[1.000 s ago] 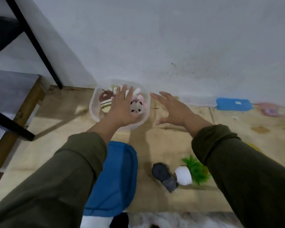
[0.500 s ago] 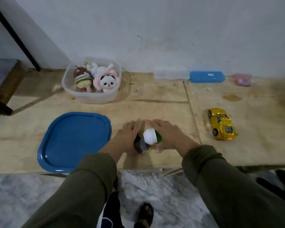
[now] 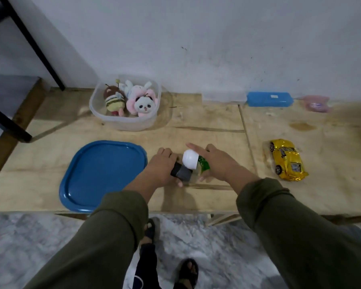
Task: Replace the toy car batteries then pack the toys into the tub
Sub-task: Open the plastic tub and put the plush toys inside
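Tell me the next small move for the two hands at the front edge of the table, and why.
Probably lift both items and carry them toward the tub. The left hand grips a dark grey object; the right hand holds the white-and-green toy. The tub stands open at the back holding plush toys, and its blue lid lies off beside the hands.

Plywood table (image 3: 206, 122): tub (image 3: 124, 122), lid (image 3: 100, 174), car (image 3: 287, 159)

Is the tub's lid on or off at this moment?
Off. The blue lid lies flat on the table, apart from the open tub holding plush toys.
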A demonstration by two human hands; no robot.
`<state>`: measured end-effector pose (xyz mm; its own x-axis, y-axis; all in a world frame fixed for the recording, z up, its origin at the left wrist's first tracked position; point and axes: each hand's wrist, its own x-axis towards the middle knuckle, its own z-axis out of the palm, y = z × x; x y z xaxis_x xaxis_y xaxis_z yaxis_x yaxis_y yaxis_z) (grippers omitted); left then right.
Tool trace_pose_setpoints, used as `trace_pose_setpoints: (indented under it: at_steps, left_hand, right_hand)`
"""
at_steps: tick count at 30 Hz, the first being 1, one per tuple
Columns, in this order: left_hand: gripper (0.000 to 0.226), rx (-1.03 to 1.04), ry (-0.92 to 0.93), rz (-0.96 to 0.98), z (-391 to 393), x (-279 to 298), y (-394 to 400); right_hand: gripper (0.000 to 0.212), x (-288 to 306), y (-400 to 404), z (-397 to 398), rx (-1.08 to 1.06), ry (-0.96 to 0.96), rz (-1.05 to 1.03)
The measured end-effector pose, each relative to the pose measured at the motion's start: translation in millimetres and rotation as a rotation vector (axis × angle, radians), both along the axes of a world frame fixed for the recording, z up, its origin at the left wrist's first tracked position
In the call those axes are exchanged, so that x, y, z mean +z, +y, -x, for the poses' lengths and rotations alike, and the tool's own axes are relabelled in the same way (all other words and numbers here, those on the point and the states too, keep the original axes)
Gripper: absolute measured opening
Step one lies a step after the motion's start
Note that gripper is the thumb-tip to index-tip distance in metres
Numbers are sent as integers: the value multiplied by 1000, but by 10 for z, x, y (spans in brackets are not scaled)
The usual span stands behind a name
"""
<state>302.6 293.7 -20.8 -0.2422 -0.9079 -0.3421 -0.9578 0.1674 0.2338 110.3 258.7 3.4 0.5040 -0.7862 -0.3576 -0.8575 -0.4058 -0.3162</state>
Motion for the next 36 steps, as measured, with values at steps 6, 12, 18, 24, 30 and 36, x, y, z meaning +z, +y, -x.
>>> trace_pose_setpoints:
  at_steps: [6,12,18,24,30,36]
  left_hand:
    - [72,84,47,161,-564,471,-355]
    - [75,187,80,226,-1479,712,-806]
    - [73,178,51,119,-2226,580,-1248]
    - [73,37,-4,-42,-2424,296,-1514]
    - [85,-78,-129,-19,-2367,183,-1567]
    - [121,-1,-73,90,-2345,200,-1439]
  right_hand:
    - [108,507,-466,-571,21,-100,93]
    - [101,772,-962,-1478,42,-216,164]
    - [77,511,-1430,-2257,45,-170,120]
    - [55,65,-1516,-2421,147,49,161]
    - [53,-81,-1512,-2365,214,220,148]
    - [67,27,-1412,-2240,182,181,344]
